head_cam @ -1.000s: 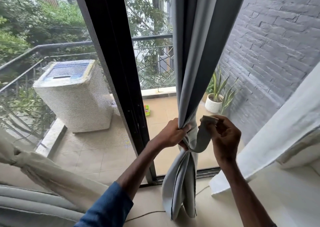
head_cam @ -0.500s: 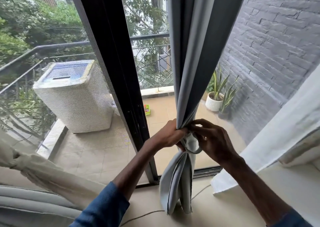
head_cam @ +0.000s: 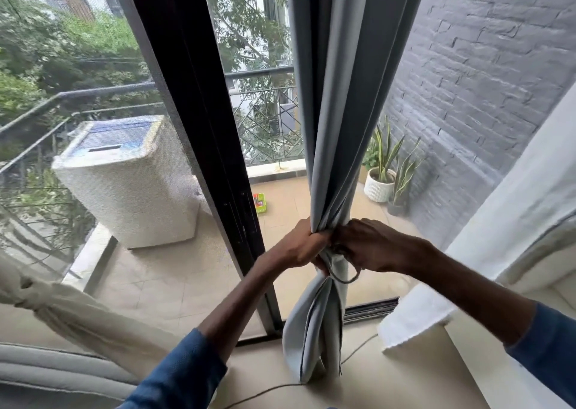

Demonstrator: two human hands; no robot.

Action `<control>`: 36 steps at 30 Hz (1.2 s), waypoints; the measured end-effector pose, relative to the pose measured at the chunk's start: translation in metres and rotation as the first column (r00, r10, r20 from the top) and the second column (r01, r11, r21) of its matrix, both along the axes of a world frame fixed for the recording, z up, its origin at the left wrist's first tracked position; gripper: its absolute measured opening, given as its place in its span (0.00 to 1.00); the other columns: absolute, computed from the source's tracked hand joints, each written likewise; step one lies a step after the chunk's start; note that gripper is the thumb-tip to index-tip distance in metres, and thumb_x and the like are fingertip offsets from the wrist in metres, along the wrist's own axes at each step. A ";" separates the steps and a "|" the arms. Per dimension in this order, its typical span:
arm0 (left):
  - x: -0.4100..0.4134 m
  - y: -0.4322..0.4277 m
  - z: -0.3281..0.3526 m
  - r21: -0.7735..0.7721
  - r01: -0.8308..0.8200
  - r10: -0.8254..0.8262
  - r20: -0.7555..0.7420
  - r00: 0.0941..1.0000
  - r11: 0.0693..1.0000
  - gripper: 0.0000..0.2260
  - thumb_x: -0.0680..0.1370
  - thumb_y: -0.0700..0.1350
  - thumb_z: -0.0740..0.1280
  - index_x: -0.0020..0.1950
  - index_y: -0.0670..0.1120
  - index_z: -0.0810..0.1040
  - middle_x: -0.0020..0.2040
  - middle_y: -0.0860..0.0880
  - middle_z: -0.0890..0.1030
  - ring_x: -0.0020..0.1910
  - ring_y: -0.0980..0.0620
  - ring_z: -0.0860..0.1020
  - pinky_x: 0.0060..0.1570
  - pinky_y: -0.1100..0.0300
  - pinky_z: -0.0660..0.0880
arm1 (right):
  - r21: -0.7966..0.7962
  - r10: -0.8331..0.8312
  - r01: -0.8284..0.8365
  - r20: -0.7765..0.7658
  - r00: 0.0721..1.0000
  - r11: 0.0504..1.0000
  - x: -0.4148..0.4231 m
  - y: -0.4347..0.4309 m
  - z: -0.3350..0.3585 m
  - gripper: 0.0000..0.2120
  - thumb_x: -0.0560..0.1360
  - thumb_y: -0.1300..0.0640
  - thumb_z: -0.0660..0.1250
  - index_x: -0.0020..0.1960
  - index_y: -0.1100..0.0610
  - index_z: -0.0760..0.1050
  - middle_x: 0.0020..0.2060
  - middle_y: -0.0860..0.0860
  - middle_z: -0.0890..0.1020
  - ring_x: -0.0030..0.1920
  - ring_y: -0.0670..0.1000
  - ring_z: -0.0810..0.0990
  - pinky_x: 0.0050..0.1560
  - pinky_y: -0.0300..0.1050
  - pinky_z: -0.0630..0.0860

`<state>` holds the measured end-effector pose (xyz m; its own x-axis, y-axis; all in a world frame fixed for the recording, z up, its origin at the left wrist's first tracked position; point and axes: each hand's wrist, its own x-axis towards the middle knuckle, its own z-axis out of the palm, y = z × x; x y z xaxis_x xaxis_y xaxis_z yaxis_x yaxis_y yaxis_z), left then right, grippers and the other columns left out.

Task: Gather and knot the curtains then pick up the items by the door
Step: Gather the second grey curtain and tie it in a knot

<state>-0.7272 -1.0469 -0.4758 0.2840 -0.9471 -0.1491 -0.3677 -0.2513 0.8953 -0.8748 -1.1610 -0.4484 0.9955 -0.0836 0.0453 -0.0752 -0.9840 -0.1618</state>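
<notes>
- cinching step, by my read: left hand (head_cam: 299,246) is wrapped tight round the gathered grey curtain (head_cam: 335,128) at its waist, fingers fully curled, no gap. it acts as the clamp so the folds don't spread while the knot is worked
- right hand (head_cam: 374,246) touches the left at the same spot, fingers curled into the bundle. a thin loop (head_cam: 346,279) of the grey cloth hangs just under it; which fingers have the loop is hidden
- both hands meet at one point because that is where the knot has to sit. cloth above runs narrow and taut to the top; the tail below flares, and its hem rests on the room floor (head_cam: 405,377) just inside the door track (head_cam: 371,309)
- cream curtain (head_cam: 46,293) lower left already has a knot in it, so the grey one looks like the current unit. white curtain (head_cam: 514,221) at right hangs loose, no knot visible
- containers, all outside on the balcony floor (head_cam: 156,277):
- small green basket (head_cam: 260,203) sits just beside the black door frame (head_cam: 199,128) with something red/orange in it, too small to name. probably one of the door items, untouched
- white ribbed pot (head_cam: 378,186) near the brick wall (head_cam: 483,97) holds a snake plant; a darker pot (head_cam: 396,207) just beside it holds another
- washing machine (head_cam: 131,184) at left is under a cover, lid down, contents not visible
- thin cord (head_cam: 268,388) lies on the room floor near the curtain hem; possible snag when reaching down for the pickup
</notes>
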 end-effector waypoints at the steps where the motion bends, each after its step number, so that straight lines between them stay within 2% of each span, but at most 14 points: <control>1: 0.000 0.000 -0.001 0.003 -0.022 0.022 -0.019 1.000 1.000 0.20 0.71 0.47 0.59 0.53 0.32 0.76 0.46 0.33 0.82 0.39 0.34 0.84 0.38 0.35 0.81 | -0.008 0.010 -0.010 0.017 1.000 1.000 -0.003 0.000 0.003 0.09 0.72 0.64 0.67 0.50 0.55 0.81 0.39 0.52 0.83 0.36 0.58 0.80 0.32 0.48 0.72; 3: 0.003 0.001 -0.001 -0.009 -0.070 0.069 -0.018 0.997 0.998 0.18 0.72 0.46 0.59 0.51 0.33 0.77 0.44 0.36 0.83 0.38 0.35 0.84 0.37 0.36 0.82 | -0.048 -0.045 0.054 0.179 0.983 0.997 -0.008 0.007 0.005 0.12 0.71 0.61 0.71 0.51 0.48 0.84 0.38 0.51 0.85 0.35 0.58 0.81 0.30 0.44 0.69; 6: 0.008 0.000 0.000 -0.027 -0.096 0.096 0.007 0.995 0.995 0.13 0.74 0.44 0.60 0.49 0.36 0.79 0.43 0.41 0.83 0.40 0.39 0.84 0.38 0.40 0.83 | 0.015 -0.215 0.226 0.371 0.903 0.974 -0.012 0.021 0.002 0.15 0.67 0.57 0.77 0.50 0.41 0.85 0.38 0.49 0.86 0.34 0.59 0.83 0.28 0.45 0.75; 9: 0.007 0.001 0.000 -0.039 -0.069 0.071 0.036 0.997 0.997 0.14 0.73 0.43 0.59 0.49 0.34 0.77 0.42 0.40 0.82 0.39 0.36 0.83 0.36 0.39 0.82 | -0.033 -0.210 0.241 0.389 0.897 0.970 -0.012 0.031 -0.003 0.10 0.71 0.54 0.75 0.51 0.44 0.85 0.46 0.46 0.86 0.41 0.55 0.85 0.32 0.46 0.78; 13: -0.002 -0.002 0.001 -0.051 -0.050 0.054 0.081 0.995 0.997 0.15 0.72 0.44 0.57 0.48 0.35 0.75 0.42 0.37 0.80 0.39 0.33 0.82 0.36 0.37 0.81 | -0.004 -0.228 0.243 0.330 0.916 0.970 -0.011 0.036 -0.008 0.10 0.72 0.59 0.70 0.52 0.50 0.82 0.50 0.47 0.85 0.46 0.56 0.84 0.36 0.47 0.76; 15: -0.002 -0.005 0.001 -0.051 -0.070 0.075 0.102 0.992 0.996 0.17 0.71 0.47 0.57 0.46 0.33 0.74 0.42 0.33 0.80 0.39 0.32 0.82 0.35 0.37 0.80 | -0.165 -0.182 0.224 0.235 0.955 0.961 -0.009 0.032 -0.007 0.12 0.71 0.56 0.67 0.54 0.48 0.82 0.51 0.46 0.85 0.45 0.56 0.85 0.37 0.46 0.76; 17: -0.005 -0.007 0.000 -0.060 -0.073 0.081 0.153 0.985 0.996 0.16 0.70 0.47 0.57 0.42 0.33 0.72 0.38 0.35 0.79 0.35 0.34 0.80 0.33 0.38 0.79 | -0.177 -0.211 0.226 0.101 0.972 0.958 -0.008 0.024 0.000 0.15 0.70 0.49 0.63 0.54 0.46 0.81 0.50 0.46 0.85 0.46 0.56 0.85 0.39 0.44 0.74; 21: -0.017 -0.010 -0.001 -0.073 -0.025 0.037 0.168 0.985 0.997 0.12 0.67 0.44 0.58 0.41 0.38 0.76 0.37 0.39 0.81 0.38 0.34 0.81 0.34 0.40 0.80 | 0.019 -0.284 0.291 -0.163 0.945 0.957 -0.003 0.009 0.017 0.11 0.63 0.54 0.70 0.46 0.51 0.82 0.40 0.50 0.85 0.38 0.55 0.85 0.37 0.45 0.81; 24: -0.021 -0.013 -0.005 -0.073 -0.057 0.067 0.143 0.987 0.996 0.17 0.67 0.45 0.57 0.46 0.33 0.74 0.41 0.32 0.81 0.39 0.33 0.81 0.33 0.39 0.79 | 0.139 -0.203 0.280 -0.407 0.891 0.950 0.005 0.002 0.016 0.06 0.65 0.58 0.67 0.39 0.53 0.81 0.29 0.47 0.84 0.26 0.46 0.82 0.31 0.41 0.81; 27: -0.021 -0.013 -0.002 -0.084 -0.091 0.102 0.137 0.985 0.992 0.17 0.68 0.47 0.57 0.44 0.33 0.71 0.39 0.32 0.79 0.34 0.36 0.80 0.30 0.40 0.78 | 0.217 -0.130 0.246 -0.440 0.888 0.945 0.008 0.003 0.010 0.09 0.68 0.59 0.65 0.44 0.51 0.82 0.34 0.50 0.86 0.28 0.48 0.84 0.31 0.42 0.81; 30: -0.016 -0.009 0.005 -0.082 -0.132 0.143 0.143 0.979 0.988 0.09 0.73 0.42 0.57 0.42 0.36 0.72 0.37 0.36 0.77 0.36 0.35 0.82 0.25 0.52 0.77 | 0.399 -0.113 0.248 -0.333 0.936 0.883 0.005 0.010 0.014 0.08 0.72 0.61 0.64 0.44 0.52 0.80 0.35 0.51 0.86 0.29 0.52 0.85 0.28 0.45 0.81; 32: -0.008 -0.006 0.007 -0.093 -0.154 0.165 0.137 0.977 0.984 0.06 0.76 0.38 0.57 0.42 0.38 0.71 0.36 0.41 0.75 0.35 0.36 0.82 0.24 0.58 0.74 | 0.477 -0.140 0.191 -0.141 0.980 0.858 0.000 0.013 0.021 0.08 0.73 0.62 0.67 0.42 0.51 0.81 0.34 0.50 0.86 0.29 0.46 0.84 0.28 0.40 0.78; 34: 0.002 -0.006 0.006 -0.147 -0.148 0.172 0.165 0.971 0.978 0.06 0.74 0.40 0.57 0.39 0.40 0.70 0.34 0.46 0.74 0.30 0.46 0.78 0.26 0.58 0.72 | 0.472 -0.170 0.110 0.087 0.982 0.875 -0.003 0.008 0.024 0.10 0.74 0.64 0.70 0.48 0.52 0.85 0.42 0.44 0.87 0.31 0.37 0.83 0.31 0.28 0.73; 36: 0.009 -0.007 0.004 -0.186 -0.127 0.163 0.192 0.968 0.974 0.06 0.71 0.41 0.56 0.34 0.46 0.68 0.31 0.51 0.73 0.28 0.55 0.71 0.27 0.62 0.68 | 0.498 -0.265 0.129 0.213 0.941 0.858 -0.007 -0.002 0.018 0.11 0.75 0.66 0.70 0.51 0.52 0.85 0.47 0.42 0.87 0.31 0.37 0.83 0.33 0.30 0.75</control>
<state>-0.7180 -1.0535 -0.4716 0.4274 -0.8999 0.0869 -0.5188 -0.1654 0.8387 -0.8819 -1.1630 -0.4299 0.9113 -0.3551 0.2082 -0.1465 -0.7525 -0.6421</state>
